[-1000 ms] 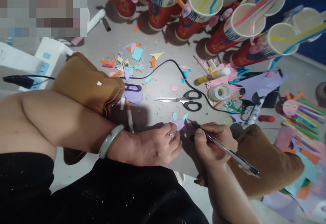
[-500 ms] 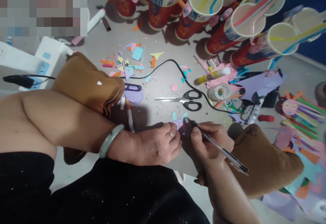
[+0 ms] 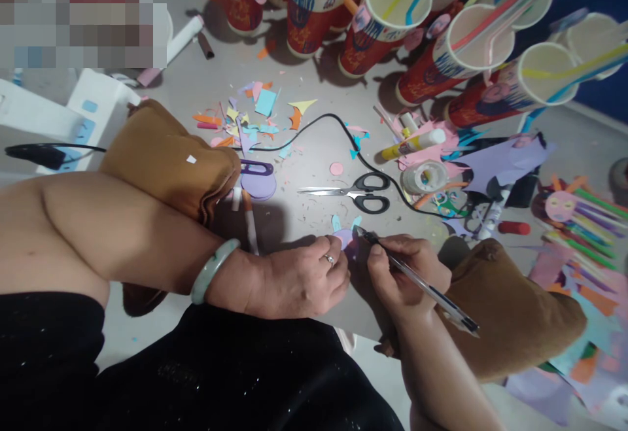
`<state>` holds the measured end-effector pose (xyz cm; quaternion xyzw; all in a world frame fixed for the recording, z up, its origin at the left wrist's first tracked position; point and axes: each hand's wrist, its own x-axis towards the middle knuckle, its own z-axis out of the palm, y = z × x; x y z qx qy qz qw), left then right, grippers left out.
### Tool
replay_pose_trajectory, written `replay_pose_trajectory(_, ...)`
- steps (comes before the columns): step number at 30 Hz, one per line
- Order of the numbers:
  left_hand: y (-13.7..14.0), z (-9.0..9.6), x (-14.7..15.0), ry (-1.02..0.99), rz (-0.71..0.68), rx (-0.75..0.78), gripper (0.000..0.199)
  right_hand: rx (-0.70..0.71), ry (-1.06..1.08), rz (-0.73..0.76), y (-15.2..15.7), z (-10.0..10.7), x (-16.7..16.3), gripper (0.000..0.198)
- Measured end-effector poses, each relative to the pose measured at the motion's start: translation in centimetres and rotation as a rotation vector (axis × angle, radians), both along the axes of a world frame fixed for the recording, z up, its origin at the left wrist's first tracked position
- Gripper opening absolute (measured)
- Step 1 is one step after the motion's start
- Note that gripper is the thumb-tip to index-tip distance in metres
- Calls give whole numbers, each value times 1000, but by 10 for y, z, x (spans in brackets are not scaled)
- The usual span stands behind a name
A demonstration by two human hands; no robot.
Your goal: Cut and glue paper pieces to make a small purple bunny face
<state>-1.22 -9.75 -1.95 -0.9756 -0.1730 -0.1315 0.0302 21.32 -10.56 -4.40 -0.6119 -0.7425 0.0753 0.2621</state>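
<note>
My right hand (image 3: 409, 274) is closed around a clear pen with a black tip (image 3: 424, 284). The pen's tip is at the upper right edge of a small purple paper cutout (image 3: 346, 238), which has two light-blue ear-like pieces on top. With bent fingers, my left hand (image 3: 304, 277) pinches the cutout at its left side. Part of the cutout is hidden by my fingers. Just above it lie open-bladed-looking scissors (image 3: 343, 191) with black handles, and a small pink paper disc (image 3: 336, 168).
Red paper cups (image 3: 366, 42) holding straws stand along the back. Brown cushions (image 3: 161, 150) lie by both forearms. Coloured paper scraps (image 3: 265, 103), a black cable (image 3: 328, 116), a glue stick (image 3: 412, 144), a tape roll (image 3: 424, 177) and a purple box cutter (image 3: 258, 168) are spread over the table.
The pen tip has shifted very slightly at the cutout's upper right edge. Both hands stay in almost the same place.
</note>
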Motion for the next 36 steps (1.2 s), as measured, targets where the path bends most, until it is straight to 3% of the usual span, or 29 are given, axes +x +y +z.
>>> replay_pose_trajectory(36, -2, -2, -1, 35, -12, -19, 38, 47, -48, 6, 0, 1, -3, 19)
